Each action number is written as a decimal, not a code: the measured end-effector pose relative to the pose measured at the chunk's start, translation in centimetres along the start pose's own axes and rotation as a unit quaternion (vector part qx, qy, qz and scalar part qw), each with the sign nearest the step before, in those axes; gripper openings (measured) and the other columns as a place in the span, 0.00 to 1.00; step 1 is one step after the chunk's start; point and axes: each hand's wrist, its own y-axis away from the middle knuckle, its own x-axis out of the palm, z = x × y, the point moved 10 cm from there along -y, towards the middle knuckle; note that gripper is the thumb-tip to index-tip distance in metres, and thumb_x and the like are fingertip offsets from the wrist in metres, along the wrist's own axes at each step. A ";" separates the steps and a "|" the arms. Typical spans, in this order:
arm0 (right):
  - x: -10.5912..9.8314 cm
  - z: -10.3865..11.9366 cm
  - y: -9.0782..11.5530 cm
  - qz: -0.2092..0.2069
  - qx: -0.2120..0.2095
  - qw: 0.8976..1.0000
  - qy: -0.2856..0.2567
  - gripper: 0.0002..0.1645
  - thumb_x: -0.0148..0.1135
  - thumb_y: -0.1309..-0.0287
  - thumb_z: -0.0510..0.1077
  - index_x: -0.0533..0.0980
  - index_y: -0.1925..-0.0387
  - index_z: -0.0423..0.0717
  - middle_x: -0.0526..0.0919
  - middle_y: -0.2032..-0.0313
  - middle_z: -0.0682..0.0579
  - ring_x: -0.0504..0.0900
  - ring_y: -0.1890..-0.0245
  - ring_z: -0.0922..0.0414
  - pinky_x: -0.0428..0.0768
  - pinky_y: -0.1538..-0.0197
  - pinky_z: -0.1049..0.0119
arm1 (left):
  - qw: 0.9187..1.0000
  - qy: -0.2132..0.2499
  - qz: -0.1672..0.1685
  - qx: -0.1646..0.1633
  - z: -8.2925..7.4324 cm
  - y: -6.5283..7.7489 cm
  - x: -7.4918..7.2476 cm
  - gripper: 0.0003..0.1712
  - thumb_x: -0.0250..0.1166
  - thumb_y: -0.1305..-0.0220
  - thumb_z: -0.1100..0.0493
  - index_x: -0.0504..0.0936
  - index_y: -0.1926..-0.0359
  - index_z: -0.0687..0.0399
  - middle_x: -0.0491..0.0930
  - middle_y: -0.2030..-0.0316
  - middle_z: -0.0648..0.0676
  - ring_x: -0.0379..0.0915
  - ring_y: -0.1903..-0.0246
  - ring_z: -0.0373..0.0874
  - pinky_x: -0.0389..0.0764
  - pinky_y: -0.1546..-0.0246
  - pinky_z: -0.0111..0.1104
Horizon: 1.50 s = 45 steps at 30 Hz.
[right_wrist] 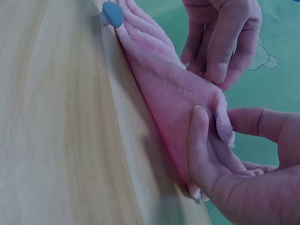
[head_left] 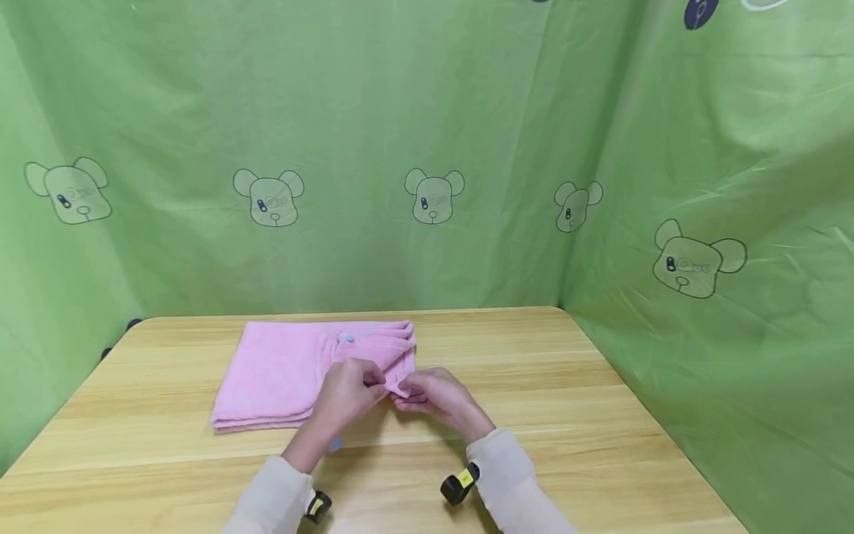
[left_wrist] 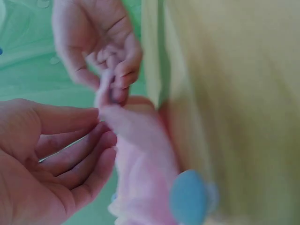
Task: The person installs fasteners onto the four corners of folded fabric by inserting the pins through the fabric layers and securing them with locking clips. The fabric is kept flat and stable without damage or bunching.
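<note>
A folded pink towel (head_left: 280, 367) lies towards the back left of the table, its right side gathered in loose folds. At its front right corner my left hand (head_left: 350, 389) pinches the edge between thumb and fingertips. Close beside it, my right hand (head_left: 440, 397) grips the raised corner, thumb on one side and fingers on the other. In the right wrist view, the corner (right_wrist: 224, 119) bends over between that thumb and fingers. A mushroom-shaped blue knob (right_wrist: 112, 14) sits at the towel's lower edge; the left wrist view has the blue knob (left_wrist: 188, 197) up close.
Another small light-blue piece (head_left: 347, 338) lies on the towel's gathered part. The wooden table (head_left: 534, 386) ends at a green curtain (head_left: 347, 259) with bear heads printed on it, which also hangs along the sides. Small black cameras (head_left: 457, 488) are strapped at both wrists.
</note>
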 end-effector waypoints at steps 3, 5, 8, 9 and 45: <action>-0.1 -0.1 0.0 -0.003 0.001 1.000 0.020 0.15 0.56 0.45 0.32 0.75 0.58 0.23 0.84 0.69 0.40 0.84 0.69 0.52 0.85 0.62 0.65 | 0.999 -0.021 0.041 -0.019 0.2 0.1 -0.5 0.07 0.71 0.51 0.67 0.83 0.78 0.52 0.79 0.81 0.45 0.71 0.81 0.37 0.78 0.75 0.34; -0.3 -0.2 0.0 -0.005 0.003 0.999 0.037 0.15 0.57 0.45 0.33 0.75 0.58 0.24 0.84 0.68 0.39 0.84 0.68 0.50 0.85 0.62 0.64 | 0.996 -0.035 0.076 -0.030 0.3 0.2 -0.6 0.09 0.71 0.51 0.66 0.81 0.81 0.51 0.77 0.83 0.44 0.70 0.81 0.38 0.77 0.74 0.36; -0.4 -0.3 0.0 -0.004 0.003 0.998 0.058 0.15 0.58 0.45 0.34 0.76 0.58 0.25 0.84 0.67 0.37 0.84 0.66 0.47 0.84 0.60 0.62 | 0.990 -0.058 0.123 -0.045 0.6 0.5 -0.9 0.12 0.72 0.51 0.64 0.79 0.83 0.49 0.75 0.84 0.44 0.69 0.80 0.40 0.75 0.74 0.37; -0.4 -0.3 0.0 -0.003 0.003 0.998 0.062 0.15 0.58 0.45 0.34 0.76 0.58 0.25 0.84 0.66 0.37 0.83 0.65 0.47 0.84 0.59 0.61 | 0.988 -0.064 0.134 -0.051 0.7 0.6 -1.0 0.12 0.72 0.52 0.64 0.79 0.84 0.50 0.75 0.84 0.44 0.69 0.80 0.41 0.75 0.73 0.37; -0.6 -1.0 -0.1 0.003 0.019 0.997 0.076 0.13 0.59 0.42 0.34 0.77 0.58 0.26 0.83 0.63 0.34 0.83 0.63 0.46 0.83 0.54 0.56 | 0.969 -0.111 0.200 -0.090 1.4 2.2 1.2 0.08 0.66 0.52 0.69 0.74 0.74 0.58 0.73 0.79 0.52 0.69 0.78 0.46 0.77 0.75 0.39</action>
